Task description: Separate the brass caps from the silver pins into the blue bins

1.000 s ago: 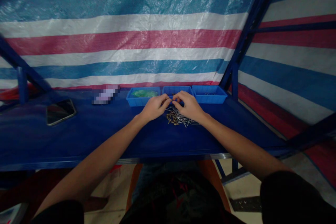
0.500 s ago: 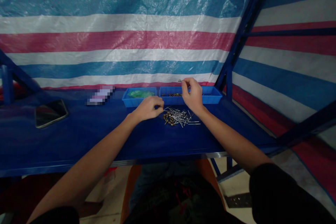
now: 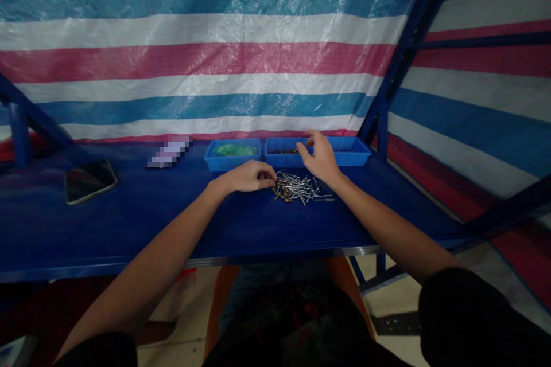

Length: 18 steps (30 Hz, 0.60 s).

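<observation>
A pile of thin silvery pins (image 3: 301,188) with brass-coloured pieces (image 3: 286,190) at its left side lies on the blue table. My left hand (image 3: 252,176) reaches the pile's left edge, thumb and fingertips pinched together; whatever is between them is too small to make out. Over the front edge of the long blue bin (image 3: 350,159), my right hand (image 3: 322,157) has its thumb and forefinger apart, with nothing seen between them. Small brass-coloured pieces (image 3: 284,151) lie in that bin, partly covered by the hand.
Left of the long bin stands a smaller blue bin (image 3: 210,164) holding a green plastic bag (image 3: 236,150). A phone (image 3: 91,182) and a blurred pale item (image 3: 170,152) lie further left. Striped sheeting (image 3: 215,60) hangs behind, with blue metal posts (image 3: 381,120) at the right.
My right hand has opened its pinch, and the small metal piece at its fingertips no longer shows there. My left fingertips have moved right onto the pile's edge. The view has shifted slightly.
</observation>
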Motion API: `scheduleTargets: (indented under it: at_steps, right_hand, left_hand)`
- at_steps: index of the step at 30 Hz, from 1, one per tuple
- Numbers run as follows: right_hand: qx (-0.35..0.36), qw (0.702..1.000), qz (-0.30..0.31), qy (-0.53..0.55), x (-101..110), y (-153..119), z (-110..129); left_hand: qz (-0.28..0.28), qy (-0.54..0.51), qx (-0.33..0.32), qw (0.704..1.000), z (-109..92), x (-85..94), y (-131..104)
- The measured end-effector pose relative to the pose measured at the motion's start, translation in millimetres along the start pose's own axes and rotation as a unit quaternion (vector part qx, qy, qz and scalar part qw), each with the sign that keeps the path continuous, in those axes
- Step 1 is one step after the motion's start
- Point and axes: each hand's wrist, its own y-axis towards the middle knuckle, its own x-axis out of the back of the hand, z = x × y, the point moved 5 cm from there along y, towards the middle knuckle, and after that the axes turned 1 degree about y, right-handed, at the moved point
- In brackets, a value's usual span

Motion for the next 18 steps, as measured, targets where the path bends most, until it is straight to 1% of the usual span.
scheduleTargets:
  at_steps: [2,5,10,14,18]
  right_hand:
    - [0.0,1.0,0.023,0.005,-5,-3,3]
    - [0.003,0.999,0.051,0.005,-11,-7,9]
    - [0.021,0.997,0.069,0.005,-10,-10,21]
    - [0.041,0.993,0.108,0.0,-12,-11,30]
    - [0.056,0.989,0.134,0.0,-13,-14,37]
  left_hand:
    - [0.006,-0.001,0.002,1.0,2,-0.2,1]
    - [0.009,0.001,-0.013,1.0,2,-0.2,2]
    - [0.01,0.006,-0.04,0.999,1,0.7,1]
    - [0.004,0.023,-0.036,0.999,0,2.9,-2]
    - [-0.013,0.037,-0.058,0.998,-1,2.0,-1]
